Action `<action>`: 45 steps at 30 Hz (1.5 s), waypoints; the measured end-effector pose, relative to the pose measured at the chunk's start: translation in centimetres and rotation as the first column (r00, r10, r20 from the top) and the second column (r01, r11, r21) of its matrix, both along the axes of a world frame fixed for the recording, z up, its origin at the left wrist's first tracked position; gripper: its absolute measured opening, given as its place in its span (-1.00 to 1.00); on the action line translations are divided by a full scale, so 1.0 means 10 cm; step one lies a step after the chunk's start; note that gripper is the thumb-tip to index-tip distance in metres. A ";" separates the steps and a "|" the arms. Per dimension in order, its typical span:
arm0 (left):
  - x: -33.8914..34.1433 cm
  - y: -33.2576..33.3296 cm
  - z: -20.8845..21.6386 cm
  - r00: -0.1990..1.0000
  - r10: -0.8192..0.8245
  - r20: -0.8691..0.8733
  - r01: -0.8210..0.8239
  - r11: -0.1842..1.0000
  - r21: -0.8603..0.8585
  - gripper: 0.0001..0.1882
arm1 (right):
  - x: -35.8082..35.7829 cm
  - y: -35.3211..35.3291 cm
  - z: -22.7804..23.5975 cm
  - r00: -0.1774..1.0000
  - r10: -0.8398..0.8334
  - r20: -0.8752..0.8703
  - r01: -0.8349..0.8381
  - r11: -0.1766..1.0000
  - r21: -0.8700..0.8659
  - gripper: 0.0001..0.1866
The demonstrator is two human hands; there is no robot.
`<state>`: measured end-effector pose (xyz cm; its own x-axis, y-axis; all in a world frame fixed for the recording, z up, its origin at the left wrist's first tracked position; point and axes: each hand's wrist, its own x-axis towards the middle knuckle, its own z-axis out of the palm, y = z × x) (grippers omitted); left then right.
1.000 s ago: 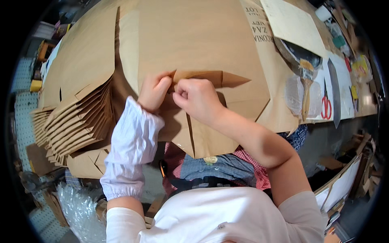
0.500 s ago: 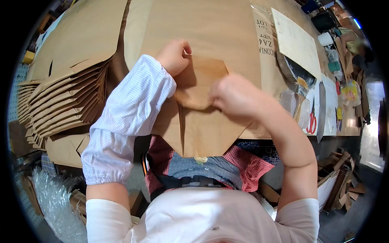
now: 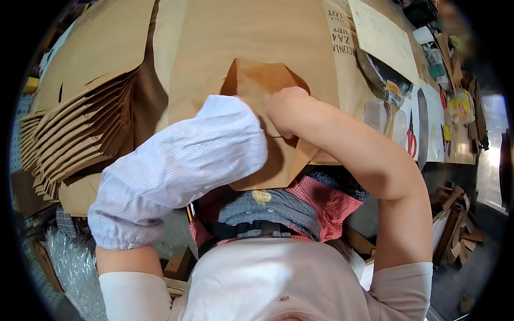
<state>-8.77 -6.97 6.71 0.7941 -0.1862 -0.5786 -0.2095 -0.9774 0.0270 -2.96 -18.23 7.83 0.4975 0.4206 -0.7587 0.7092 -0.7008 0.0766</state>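
A brown paper bag (image 3: 276, 168) lies in front of me on the table, its near end bent down over the table's edge. The far end stands raised and spread, with darker brown paper showing inside. My left hand (image 3: 249, 101) is at the left side of that raised part; the checked sleeve cover (image 3: 187, 142) hides nearly all of it, fingers included. Against the right side of the raised part, my right hand (image 3: 286, 109) is bent inward and closed on the paper, its fingertips mostly hidden. Both hands are close together over the bag.
A fanned stack of brown paper bags (image 3: 88, 125) is at the left. On the right lie a brush (image 3: 392, 107), red-handled scissors (image 3: 411, 142), a dark shallow pan (image 3: 375, 72) and a pale board (image 3: 383, 40). Clear plastic strands (image 3: 75, 273) hang at the lower left.
The bag's far end has gone from a flattened fold to raised and spread. My left hand has come right and nearer, behind the sleeve; my right hand has turned inward beside it.
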 end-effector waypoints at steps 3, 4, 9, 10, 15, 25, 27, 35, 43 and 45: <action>-0.28 0.55 -0.42 0.962 0.101 0.255 -0.105 0.994 0.004 -0.75 | -0.04 -0.51 -0.33 0.986 0.029 0.167 -0.058 0.983 0.175 -0.23; -0.33 0.73 -0.48 0.925 0.124 0.359 -0.122 0.992 -0.029 -0.75 | -0.10 -0.75 -0.35 0.955 0.028 0.295 -0.114 0.954 0.277 -0.28; -0.09 0.74 -0.33 0.840 0.075 0.537 -0.056 0.997 -0.050 -0.64 | -0.04 -0.97 -0.29 0.863 -0.075 0.499 -0.126 0.926 0.357 -0.41; 0.01 0.72 -0.26 0.918 0.104 0.383 -0.089 0.994 -0.059 -0.63 | 0.02 -0.92 -0.16 0.932 -0.104 0.346 -0.009 0.951 0.309 -0.43; 0.16 0.97 -0.35 0.987 0.155 0.044 -0.080 0.709 -0.700 -0.60 | 0.04 -0.97 0.04 0.975 -0.012 -0.221 0.125 0.855 0.504 -0.73; 0.20 0.86 -0.24 0.977 0.195 0.088 -0.126 0.854 -0.505 -0.63 | 0.09 -0.76 -0.42 0.935 -0.300 0.190 0.169 0.846 0.505 -0.79; 0.11 0.76 -0.42 0.921 0.264 0.286 -0.080 0.847 -0.525 -0.72 | -0.05 -0.79 -0.31 0.919 -0.275 0.282 0.049 0.790 0.611 -0.83; -0.01 0.77 -0.09 0.988 0.064 0.140 0.017 0.861 -0.509 -0.15 | -0.35 -2.39 0.28 0.631 -0.373 0.681 0.058 0.897 0.438 -0.72; -0.11 0.65 -0.04 0.985 0.074 0.157 -0.019 0.945 -0.326 -0.09 | 0.10 -2.86 0.21 0.553 -0.661 0.507 -0.248 0.451 0.857 -0.78; -0.10 0.61 0.02 0.983 0.047 0.177 0.011 0.950 -0.313 -0.11 | 0.38 -2.90 0.23 0.503 -0.862 0.068 0.088 0.129 0.988 -0.85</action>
<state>-9.74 -0.90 6.90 0.8844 -0.3186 -0.3411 -0.2217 -0.9298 0.2938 0.86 -47.23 10.12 0.9397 -0.0022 0.3421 0.2289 -0.7391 -0.6335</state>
